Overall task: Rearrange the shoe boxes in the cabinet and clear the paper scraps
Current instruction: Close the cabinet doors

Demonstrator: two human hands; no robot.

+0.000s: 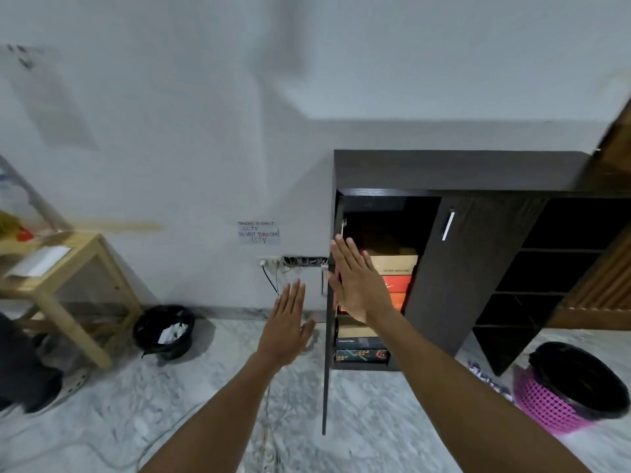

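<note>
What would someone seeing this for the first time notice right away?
Two open bare hands dominate the middle: the right hand is by the edge of the dark cabinet's open door, the left hand raised beside it. Behind the door a stack of shoe boxes shows tan, orange and black. A black bin with paper scraps stands on the floor to the left.

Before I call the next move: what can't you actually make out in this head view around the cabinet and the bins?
- Shoe boxes: the middle of the stack is hidden behind the right hand; small print on the lowest boxes is unreadable.
- Cabinet upper compartment: too dark to see its contents.
- Closed door: hides whatever is behind it.
- Black bin: white paper shows, amount unclear.
- Pink basket: its black liner hides the contents.
- Left hand: open, empty.
</note>
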